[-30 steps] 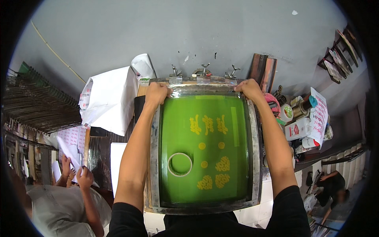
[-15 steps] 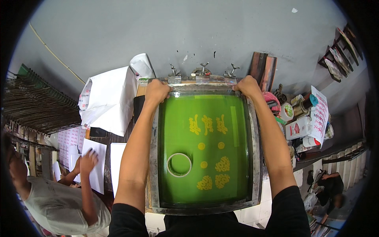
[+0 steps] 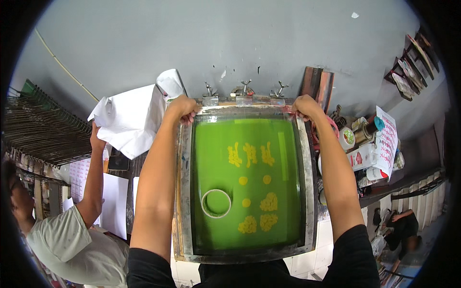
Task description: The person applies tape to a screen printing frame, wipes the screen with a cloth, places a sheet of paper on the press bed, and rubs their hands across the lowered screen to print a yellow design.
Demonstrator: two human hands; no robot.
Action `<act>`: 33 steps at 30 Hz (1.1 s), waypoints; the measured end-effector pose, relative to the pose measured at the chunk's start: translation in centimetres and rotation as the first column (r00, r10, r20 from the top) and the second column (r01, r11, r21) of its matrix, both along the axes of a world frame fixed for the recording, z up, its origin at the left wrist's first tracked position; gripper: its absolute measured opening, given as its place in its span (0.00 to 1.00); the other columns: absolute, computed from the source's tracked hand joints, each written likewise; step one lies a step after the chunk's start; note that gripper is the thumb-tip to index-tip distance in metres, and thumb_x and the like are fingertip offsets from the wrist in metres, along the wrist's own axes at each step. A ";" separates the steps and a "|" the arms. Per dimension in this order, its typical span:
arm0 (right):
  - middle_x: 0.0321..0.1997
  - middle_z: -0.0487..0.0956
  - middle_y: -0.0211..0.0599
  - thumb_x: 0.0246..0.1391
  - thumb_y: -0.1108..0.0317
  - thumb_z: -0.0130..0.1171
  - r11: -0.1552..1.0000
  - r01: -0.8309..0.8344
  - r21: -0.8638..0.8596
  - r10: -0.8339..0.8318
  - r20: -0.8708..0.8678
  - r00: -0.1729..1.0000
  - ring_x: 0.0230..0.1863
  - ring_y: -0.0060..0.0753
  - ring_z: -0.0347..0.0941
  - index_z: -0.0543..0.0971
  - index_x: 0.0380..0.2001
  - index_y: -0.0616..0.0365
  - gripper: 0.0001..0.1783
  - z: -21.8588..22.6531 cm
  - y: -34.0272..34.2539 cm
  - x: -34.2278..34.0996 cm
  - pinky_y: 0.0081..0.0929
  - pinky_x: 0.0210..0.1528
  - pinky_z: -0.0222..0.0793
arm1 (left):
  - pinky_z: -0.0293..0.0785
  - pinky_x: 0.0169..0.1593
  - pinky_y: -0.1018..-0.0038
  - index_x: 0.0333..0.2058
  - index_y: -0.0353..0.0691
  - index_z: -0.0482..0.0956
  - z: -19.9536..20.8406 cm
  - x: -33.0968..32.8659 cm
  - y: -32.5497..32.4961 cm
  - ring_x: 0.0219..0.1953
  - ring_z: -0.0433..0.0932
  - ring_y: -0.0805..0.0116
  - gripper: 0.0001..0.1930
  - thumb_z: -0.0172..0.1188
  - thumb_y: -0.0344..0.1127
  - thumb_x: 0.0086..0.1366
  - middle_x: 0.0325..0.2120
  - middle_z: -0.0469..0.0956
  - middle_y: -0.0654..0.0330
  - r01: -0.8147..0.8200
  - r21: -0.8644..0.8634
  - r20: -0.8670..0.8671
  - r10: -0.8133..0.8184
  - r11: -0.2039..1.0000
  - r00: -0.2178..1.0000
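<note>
A screen printing frame (image 3: 309,225) with green mesh (image 3: 216,158) lies before me, its mesh marked with yellow characters, dots and clustered shapes. On the left of the mesh rests a roll of tape (image 3: 203,211), a thin pale ring. My left hand (image 3: 181,108) is closed at the frame's far left corner, fingers curled against its edge. At the far right corner my right hand (image 3: 306,106) has its fingers curled over the edge. Metal hinge clamps (image 3: 245,100) with wing screws hold the frame's far side. What lies under the frame is hidden.
At left, a co-worker's hand (image 3: 97,137) touches a crumpled white wrapper (image 3: 132,115), near white sheets (image 3: 114,197) and a dark phone (image 3: 118,163). Metal racks (image 3: 48,127) stand beyond. Tubs and cans (image 3: 346,138) crowd the right side. Wooden boards (image 3: 317,86) lean on the grey wall.
My left hand has shifted slightly outward at the corner; my right hand stays at its corner. The co-worker's hand has moved from the white sheets up to the wrapper, which has changed shape.
</note>
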State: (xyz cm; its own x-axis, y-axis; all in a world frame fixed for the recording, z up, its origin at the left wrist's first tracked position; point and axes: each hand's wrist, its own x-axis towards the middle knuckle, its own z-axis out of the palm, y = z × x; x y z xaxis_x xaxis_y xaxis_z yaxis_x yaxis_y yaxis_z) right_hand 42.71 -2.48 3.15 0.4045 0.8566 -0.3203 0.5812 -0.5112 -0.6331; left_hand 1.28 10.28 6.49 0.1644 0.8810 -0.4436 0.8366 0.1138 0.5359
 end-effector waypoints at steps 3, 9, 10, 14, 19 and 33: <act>0.34 0.87 0.44 0.56 0.49 0.70 0.944 -0.191 0.271 0.200 -0.007 0.980 0.34 0.42 0.83 0.87 0.41 0.59 0.23 -1.1 -0.2 -0.4 0.35 0.42 0.77 | 0.77 0.48 0.61 0.40 0.30 0.85 -1.1 -0.1 -0.8 0.40 0.84 0.54 0.20 0.70 0.46 0.64 0.37 0.85 0.46 0.282 0.434 0.066 -0.343 0.856 0.937; 0.49 0.83 0.47 0.61 0.44 0.67 0.855 -0.507 0.108 0.465 0.269 0.843 0.57 0.46 0.77 0.82 0.61 0.46 0.29 -0.3 -0.6 -4.0 0.39 0.61 0.69 | 0.69 0.67 0.59 0.61 0.42 0.80 -5.2 -0.8 -1.0 0.61 0.76 0.46 0.28 0.63 0.53 0.70 0.58 0.79 0.46 0.516 0.505 0.005 -0.600 0.692 0.800; 0.50 0.83 0.47 0.62 0.43 0.66 0.863 -0.490 0.123 0.453 0.242 0.858 0.57 0.47 0.77 0.82 0.60 0.46 0.29 -0.8 -0.5 -3.7 0.39 0.60 0.69 | 0.68 0.67 0.58 0.60 0.41 0.80 -5.5 -0.9 -1.1 0.62 0.75 0.46 0.27 0.62 0.53 0.71 0.59 0.79 0.47 0.522 0.527 -0.027 -0.601 0.670 0.799; 0.45 0.82 0.44 0.64 0.41 0.60 0.752 -0.646 0.128 0.497 0.534 0.684 0.53 0.48 0.77 0.81 0.62 0.45 0.30 -1.4 -1.2 -3.1 0.43 0.56 0.70 | 0.63 0.71 0.53 0.63 0.43 0.78 -5.5 -1.2 -0.9 0.68 0.69 0.47 0.29 0.55 0.56 0.74 0.63 0.76 0.50 0.595 0.537 -0.041 -0.685 0.598 0.727; 0.48 0.82 0.43 0.67 0.41 0.54 0.705 -0.709 -0.025 0.444 0.796 0.413 0.54 0.49 0.76 0.71 0.70 0.41 0.33 -2.6 -1.8 -3.6 0.49 0.55 0.72 | 0.54 0.73 0.36 0.73 0.58 0.61 -5.9 -1.7 -2.1 0.75 0.59 0.53 0.29 0.45 0.56 0.78 0.72 0.64 0.55 0.706 0.520 -0.385 -0.606 0.480 0.696; 0.69 0.73 0.47 0.60 0.49 0.64 0.652 -0.758 -0.014 0.367 0.881 0.298 0.73 0.51 0.63 0.63 0.73 0.57 0.43 -1.6 -1.0 -13.9 0.58 0.74 0.54 | 0.48 0.76 0.37 0.75 0.70 0.57 -4.2 -1.8 -3.0 0.78 0.50 0.51 0.38 0.59 0.31 0.71 0.76 0.56 0.58 0.647 0.344 -0.289 -0.579 0.681 0.763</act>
